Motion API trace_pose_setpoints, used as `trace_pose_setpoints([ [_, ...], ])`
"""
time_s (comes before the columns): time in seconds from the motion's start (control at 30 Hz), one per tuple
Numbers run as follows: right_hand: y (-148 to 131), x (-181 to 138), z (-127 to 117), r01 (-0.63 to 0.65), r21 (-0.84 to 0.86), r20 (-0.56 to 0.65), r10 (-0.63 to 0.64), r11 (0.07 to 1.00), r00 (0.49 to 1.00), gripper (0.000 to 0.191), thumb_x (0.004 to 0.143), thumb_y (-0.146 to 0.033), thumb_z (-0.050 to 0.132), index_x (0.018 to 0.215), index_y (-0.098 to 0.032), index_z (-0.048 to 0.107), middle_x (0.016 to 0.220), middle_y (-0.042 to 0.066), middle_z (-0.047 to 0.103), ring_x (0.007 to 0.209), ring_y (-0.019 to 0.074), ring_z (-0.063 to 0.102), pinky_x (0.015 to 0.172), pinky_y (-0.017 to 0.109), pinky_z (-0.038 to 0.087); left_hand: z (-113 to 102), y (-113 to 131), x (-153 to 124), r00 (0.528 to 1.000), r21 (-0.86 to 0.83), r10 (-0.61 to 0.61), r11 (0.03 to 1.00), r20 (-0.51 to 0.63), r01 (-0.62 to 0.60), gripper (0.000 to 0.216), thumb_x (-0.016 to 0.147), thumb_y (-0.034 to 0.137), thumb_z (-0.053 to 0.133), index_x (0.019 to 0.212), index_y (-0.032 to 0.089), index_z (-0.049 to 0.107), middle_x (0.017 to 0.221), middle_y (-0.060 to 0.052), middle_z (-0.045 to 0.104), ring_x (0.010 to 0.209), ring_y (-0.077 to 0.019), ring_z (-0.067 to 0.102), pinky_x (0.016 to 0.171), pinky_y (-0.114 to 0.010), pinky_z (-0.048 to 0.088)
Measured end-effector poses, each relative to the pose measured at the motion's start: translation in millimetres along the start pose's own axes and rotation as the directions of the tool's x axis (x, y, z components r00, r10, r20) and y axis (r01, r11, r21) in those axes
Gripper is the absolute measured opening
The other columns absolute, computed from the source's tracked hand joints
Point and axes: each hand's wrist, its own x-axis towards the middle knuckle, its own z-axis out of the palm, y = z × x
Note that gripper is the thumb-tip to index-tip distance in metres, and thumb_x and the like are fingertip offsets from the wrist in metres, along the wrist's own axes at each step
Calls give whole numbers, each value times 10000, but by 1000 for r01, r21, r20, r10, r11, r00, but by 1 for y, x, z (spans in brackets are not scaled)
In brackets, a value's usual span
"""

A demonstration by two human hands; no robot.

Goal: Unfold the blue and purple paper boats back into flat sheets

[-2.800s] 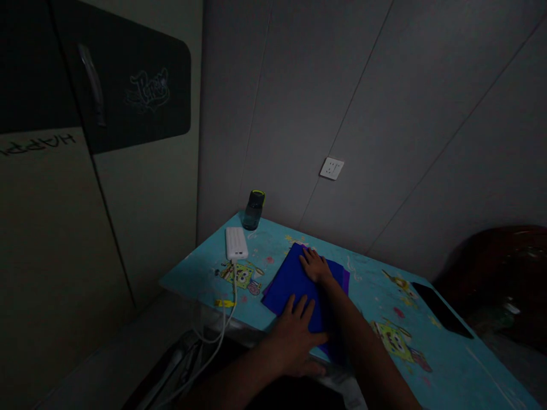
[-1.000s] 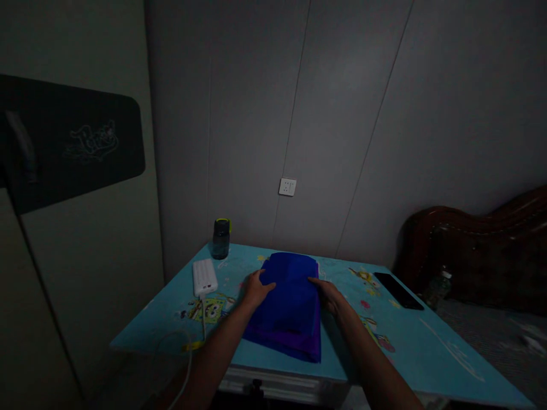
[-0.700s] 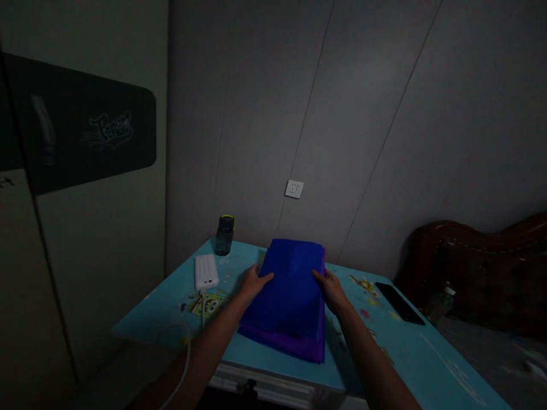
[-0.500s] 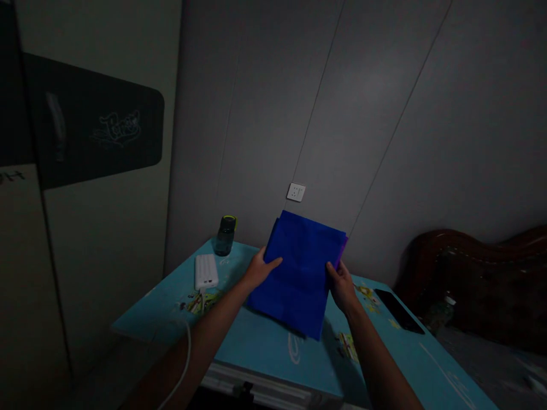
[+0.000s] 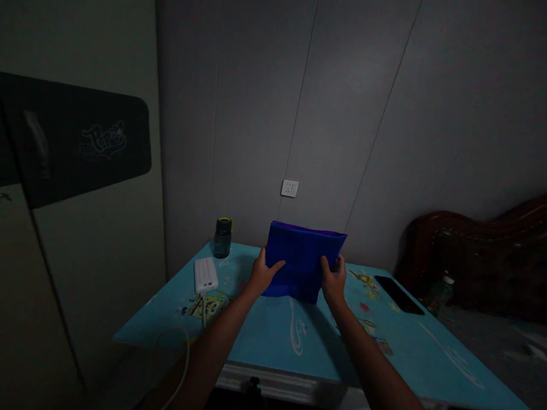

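Note:
Both of my hands hold a flat, folded blue fabric piece (image 5: pixel 301 259), possibly a bag, over the middle of the table. A purple strip shows along its top edge. My left hand (image 5: pixel 260 275) grips its left side, thumb on the near face and fingers behind. On the right side my right hand (image 5: pixel 334 280) pinches it the same way, thumb in front. The piece stands tilted, its lower edge close to the tabletop; whether it touches I cannot tell. Its far side is hidden.
The light blue table (image 5: pixel 265 347) has cartoon prints. A white power bank (image 5: pixel 205 274) with a white cable (image 5: pixel 187 364) lies left, before a dark bottle (image 5: pixel 223 239). A black phone (image 5: pixel 398 294) lies right. A clear bottle (image 5: pixel 440 293) stands beyond the right edge; a wall socket (image 5: pixel 289 188) is behind.
The blue piece has been lowered and tipped so that it looks shorter, and its top edge with the purple strip now shows. Both hands keep their grip. The camera view has shifted slightly.

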Motion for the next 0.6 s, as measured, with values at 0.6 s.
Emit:
trace_pose_setpoints([
  [0.6,-62,14,-26,102,75,82,-108,992,991,431,736,-512,738,992,-185,622,965,63,702,912,215,637,833,341,500,-25,60,-3,968,88,-144,988,205,129,260,703,404,759,799,163,742,792,-45,763,858,-279,711,762,-361,585],
])
